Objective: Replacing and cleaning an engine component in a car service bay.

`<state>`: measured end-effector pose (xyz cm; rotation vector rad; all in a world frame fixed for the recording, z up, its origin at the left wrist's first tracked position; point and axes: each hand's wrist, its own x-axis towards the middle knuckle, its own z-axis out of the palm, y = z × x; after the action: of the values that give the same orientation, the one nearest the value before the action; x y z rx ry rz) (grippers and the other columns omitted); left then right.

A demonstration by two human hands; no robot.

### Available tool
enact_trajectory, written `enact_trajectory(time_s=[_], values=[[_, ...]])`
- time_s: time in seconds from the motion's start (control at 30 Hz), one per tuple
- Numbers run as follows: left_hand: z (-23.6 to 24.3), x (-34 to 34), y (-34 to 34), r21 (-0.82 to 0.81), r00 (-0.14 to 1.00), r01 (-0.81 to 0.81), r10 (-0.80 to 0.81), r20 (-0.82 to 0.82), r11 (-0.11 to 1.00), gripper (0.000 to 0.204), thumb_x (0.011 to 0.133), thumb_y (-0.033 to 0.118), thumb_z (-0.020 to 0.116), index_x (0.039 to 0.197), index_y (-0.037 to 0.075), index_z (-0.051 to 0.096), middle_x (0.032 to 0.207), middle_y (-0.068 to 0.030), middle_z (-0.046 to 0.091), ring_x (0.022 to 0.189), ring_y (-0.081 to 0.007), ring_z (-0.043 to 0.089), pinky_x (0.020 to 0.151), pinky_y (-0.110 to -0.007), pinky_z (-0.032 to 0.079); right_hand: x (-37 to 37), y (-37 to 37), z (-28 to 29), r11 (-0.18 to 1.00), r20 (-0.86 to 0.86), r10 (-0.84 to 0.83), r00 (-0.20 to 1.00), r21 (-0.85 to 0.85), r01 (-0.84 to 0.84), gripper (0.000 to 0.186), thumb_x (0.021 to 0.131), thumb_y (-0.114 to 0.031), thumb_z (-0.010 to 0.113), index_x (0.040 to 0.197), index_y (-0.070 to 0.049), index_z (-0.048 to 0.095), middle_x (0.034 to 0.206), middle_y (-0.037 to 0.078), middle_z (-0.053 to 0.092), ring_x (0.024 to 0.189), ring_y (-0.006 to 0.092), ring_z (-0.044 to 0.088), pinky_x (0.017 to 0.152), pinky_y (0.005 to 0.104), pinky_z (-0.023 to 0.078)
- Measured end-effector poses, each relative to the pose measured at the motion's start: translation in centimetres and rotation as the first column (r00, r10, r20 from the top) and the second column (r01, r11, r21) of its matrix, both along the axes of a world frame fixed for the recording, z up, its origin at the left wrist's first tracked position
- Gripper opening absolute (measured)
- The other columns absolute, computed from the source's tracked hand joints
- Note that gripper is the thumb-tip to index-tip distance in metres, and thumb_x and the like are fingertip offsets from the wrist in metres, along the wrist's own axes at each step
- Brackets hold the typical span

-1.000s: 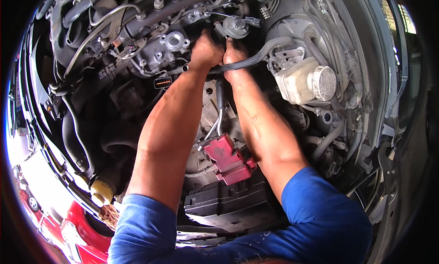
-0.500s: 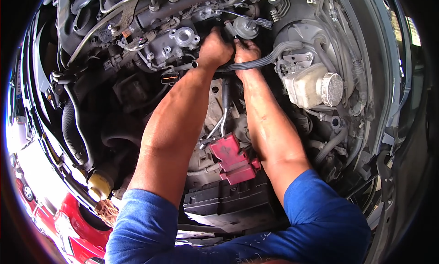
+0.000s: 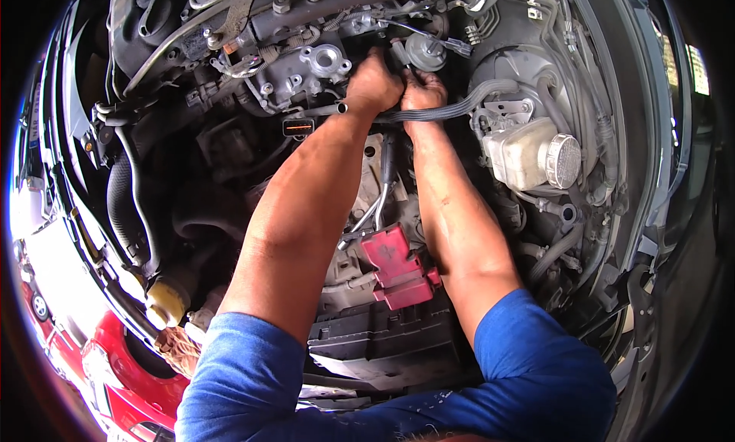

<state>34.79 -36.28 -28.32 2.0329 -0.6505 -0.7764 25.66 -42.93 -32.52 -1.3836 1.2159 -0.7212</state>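
Observation:
Both my arms reach deep into a car's engine bay. My left hand [image 3: 375, 84] is curled closed beside the grey metal housing [image 3: 325, 61], its fingertips lost in the dark gap behind it. Close to its right, my right hand [image 3: 423, 92] is closed, fingers bent together just below a round grey diaphragm valve [image 3: 425, 53]. What either hand grips is hidden. A ribbed grey hose [image 3: 459, 109] crosses over my right wrist. An open pipe end [image 3: 342, 107] sits by my left wrist.
A battery [image 3: 383, 339] with a red terminal cover [image 3: 398, 266] lies between my forearms. To the right stands a translucent fluid reservoir [image 3: 528, 155] with a ribbed cap. Metal fuel pipes [image 3: 207, 17] run at upper left, and a yellowish cap [image 3: 167, 300] is at lower left.
The whole view has shifted slightly, so the engine parts sit a little further right and lower. Both hands stay at the same spot by the valve.

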Motion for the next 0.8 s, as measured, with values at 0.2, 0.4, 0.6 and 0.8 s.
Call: enact_trajectory(time_s=[0.2, 0.4, 0.6, 0.8], values=[[-0.1, 0.1, 1.0, -0.026, 0.999, -0.027, 0.028, 0.039, 0.999, 0.061, 0.077, 0.020, 0.066, 0.130, -0.004, 0.049, 0.117, -0.0308, 0.061, 0.114, -0.0423, 0.057, 0.098, -0.043, 0.047, 0.4, 0.8, 0.2, 0.994, 0.009, 0.055, 0.998, -0.094, -0.054, 0.016, 0.090, -0.010, 0.068, 0.097, 0.004, 0.066, 0.092, 0.008, 0.068, 0.078, 0.0139, 0.060, 0.074, 0.0293, 0.050], [1.5, -0.3, 1.7, -0.033, 0.997, 0.079, -0.079, 0.015, 0.996, 0.056, 0.080, 0.019, 0.064, 0.128, -0.005, 0.050, 0.115, -0.0321, 0.060, 0.112, -0.0416, 0.059, 0.095, -0.042, 0.048, -0.1, 0.5, 0.1, 0.959, 0.338, 0.030, 0.941, 0.256, -0.122, 0.021, 0.090, -0.006, 0.065, 0.109, 0.001, 0.064, 0.101, 0.010, 0.068, 0.088, 0.0166, 0.064, 0.079, 0.0301, 0.051], [6.1, -3.5, 10.3, -0.359, 0.883, 0.062, -0.219, -0.416, 0.931, 0.036, 0.092, 0.004, 0.053, 0.127, -0.004, 0.053, 0.123, -0.0152, 0.060, 0.116, -0.0209, 0.056, 0.099, -0.031, 0.042, -0.4, 0.7, 1.9, 0.898, 0.329, -0.087, 0.940, 0.435, -0.069, 0.013, 0.086, -0.015, 0.071, 0.093, -0.008, 0.062, 0.074, 0.001, 0.059, 0.061, 0.0121, 0.054, 0.055, 0.0270, 0.045], [11.6, -3.8, 19.5, -0.094, 0.967, 0.236, -0.244, -0.076, 0.967, 0.036, 0.088, -0.002, 0.054, 0.124, -0.003, 0.054, 0.118, -0.0156, 0.063, 0.116, -0.0238, 0.059, 0.099, -0.034, 0.045, -0.5, 0.8, 0.9, 0.877, 0.285, -0.083, 0.955, 0.475, -0.066, 0.023, 0.090, -0.030, 0.068, 0.096, -0.009, 0.062, 0.076, 0.004, 0.061, 0.063, 0.0175, 0.058, 0.057, 0.0323, 0.046]])
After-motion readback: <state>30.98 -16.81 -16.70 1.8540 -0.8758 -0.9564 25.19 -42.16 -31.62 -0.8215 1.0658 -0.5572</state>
